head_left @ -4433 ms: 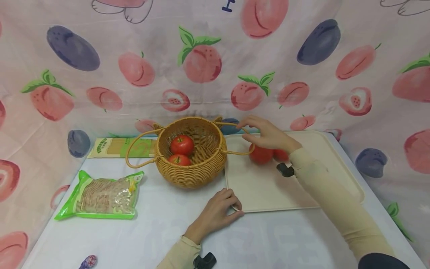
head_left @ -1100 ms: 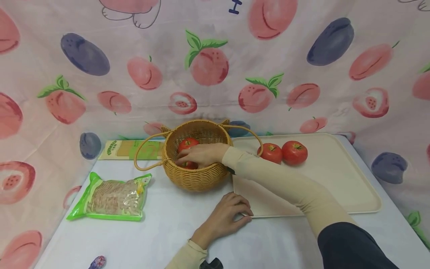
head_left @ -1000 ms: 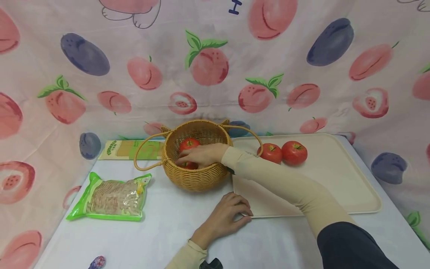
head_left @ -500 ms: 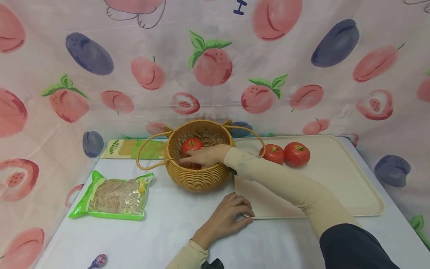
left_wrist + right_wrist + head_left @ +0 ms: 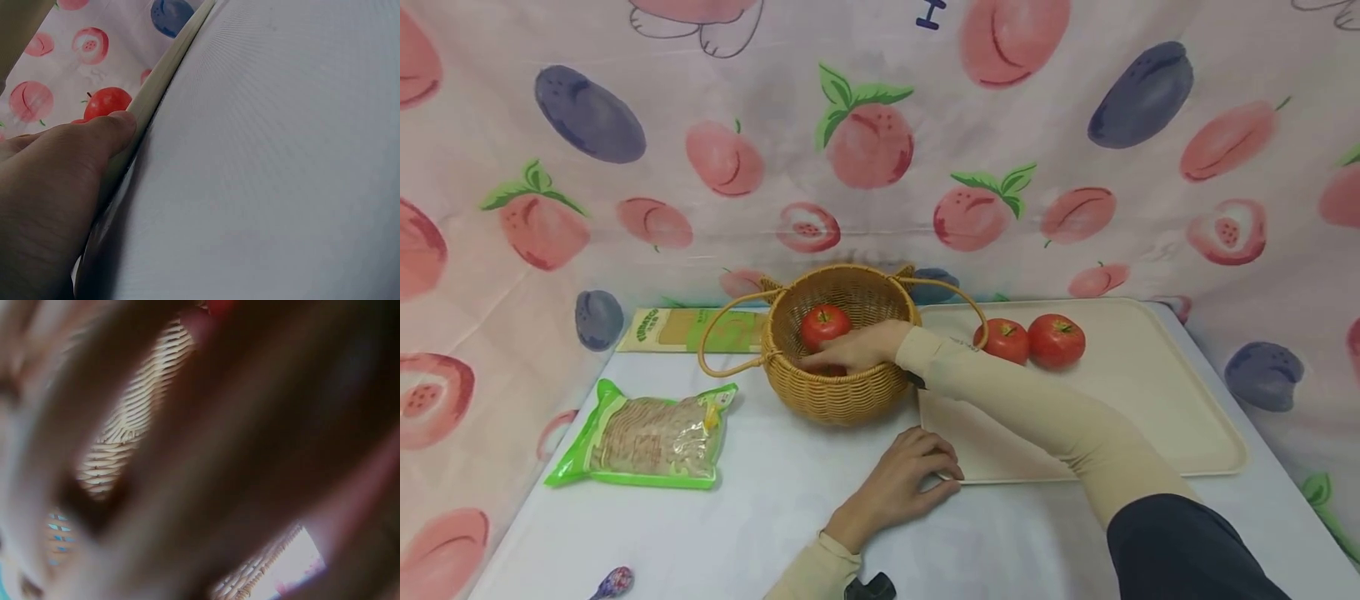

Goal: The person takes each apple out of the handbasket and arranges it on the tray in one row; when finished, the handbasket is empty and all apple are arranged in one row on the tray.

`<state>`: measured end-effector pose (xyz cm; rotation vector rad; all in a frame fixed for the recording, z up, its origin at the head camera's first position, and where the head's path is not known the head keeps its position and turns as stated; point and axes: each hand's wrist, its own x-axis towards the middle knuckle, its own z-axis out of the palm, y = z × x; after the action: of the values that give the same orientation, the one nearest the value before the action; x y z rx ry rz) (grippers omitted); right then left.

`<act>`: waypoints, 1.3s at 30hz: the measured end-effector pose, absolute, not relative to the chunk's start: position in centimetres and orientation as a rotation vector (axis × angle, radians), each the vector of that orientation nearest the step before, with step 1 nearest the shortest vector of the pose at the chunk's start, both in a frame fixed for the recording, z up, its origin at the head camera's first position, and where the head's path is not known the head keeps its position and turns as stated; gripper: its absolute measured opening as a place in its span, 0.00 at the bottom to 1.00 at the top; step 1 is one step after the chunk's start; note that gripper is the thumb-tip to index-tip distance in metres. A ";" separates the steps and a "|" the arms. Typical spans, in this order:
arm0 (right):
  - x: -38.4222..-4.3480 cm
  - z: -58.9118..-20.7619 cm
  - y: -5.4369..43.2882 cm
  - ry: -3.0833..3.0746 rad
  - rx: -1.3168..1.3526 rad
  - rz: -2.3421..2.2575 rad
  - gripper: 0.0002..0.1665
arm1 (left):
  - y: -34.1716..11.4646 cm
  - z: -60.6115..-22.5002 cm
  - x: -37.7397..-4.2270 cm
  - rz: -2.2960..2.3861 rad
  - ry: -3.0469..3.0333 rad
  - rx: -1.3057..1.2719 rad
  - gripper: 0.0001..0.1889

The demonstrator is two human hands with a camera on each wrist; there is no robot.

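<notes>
My right hand [image 5: 861, 346] reaches over the near rim into the wicker basket [image 5: 827, 400], its fingers curled over the front apple [image 5: 833, 372], which is mostly hidden. Behind those fingers lies a second red apple [image 5: 825, 325], stem up. Blurred fingers fill the right wrist view, with basket weave [image 5: 134, 419] between them. My left hand [image 5: 898, 479] pinches the near left corner of the cream tray [image 5: 1022, 450]. In the left wrist view, the thumb lies along the tray's rim [image 5: 159, 81]. Two more apples [image 5: 1057, 340] sit side by side on the tray.
Left of the basket lies a green-edged clear bag of brown slices [image 5: 647, 437], with a flat green and tan packet [image 5: 692, 331] behind it. A lollipop [image 5: 613, 581] is at the near left. The basket's handles [image 5: 718, 329] spread to both sides. A fruit-print cloth hangs behind.
My right hand has gone from above the tray and right basket handle into the basket. The rear apple there has shifted slightly toward me. My left hand stays at the tray corner.
</notes>
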<state>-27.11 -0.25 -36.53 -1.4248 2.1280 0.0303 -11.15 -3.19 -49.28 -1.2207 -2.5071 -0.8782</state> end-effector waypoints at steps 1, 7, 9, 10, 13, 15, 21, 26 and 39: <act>-27.1 -36.5 -0.2 2.125 -1.418 0.037 0.34 | -3.2 -49.3 -11.2 -0.877 -2.507 -1.220 0.04; -27.0 -36.5 -0.3 2.095 -1.454 0.026 0.31 | -3.2 -49.3 -11.1 -0.888 -2.522 -1.214 0.04; -27.1 -36.6 -0.3 2.090 -1.470 0.017 0.31 | -3.2 -49.3 -11.0 -0.881 -2.522 -1.218 0.04; -27.1 -36.7 -0.3 2.090 -1.477 0.014 0.31 | -3.2 -49.3 -11.0 -0.875 -2.525 -1.217 0.04; -27.1 -36.7 -0.3 2.091 -1.490 0.009 0.30 | -3.1 -49.3 -10.9 -0.864 -2.521 -1.217 0.04; -27.2 -36.7 -0.3 2.090 -1.509 0.001 0.30 | -3.1 -49.3 -10.9 -0.864 -2.520 -1.216 0.04; -27.5 -36.6 -0.1 2.085 -1.527 -0.054 0.29 | -3.0 -49.3 -11.1 -0.876 -2.506 -1.224 0.04; -27.8 -36.0 0.3 2.105 -1.490 -0.137 0.32 | -2.9 -49.2 -11.0 -0.896 -2.513 -1.218 0.03; -27.6 -33.8 2.1 2.223 -1.493 -0.256 0.36 | -2.6 -49.0 -11.2 -0.906 -2.484 -1.225 0.03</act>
<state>-27.61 2.07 -33.84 -1.4932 2.2235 -0.2557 -11.18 -2.57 -49.05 -1.2254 -2.4841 -0.9064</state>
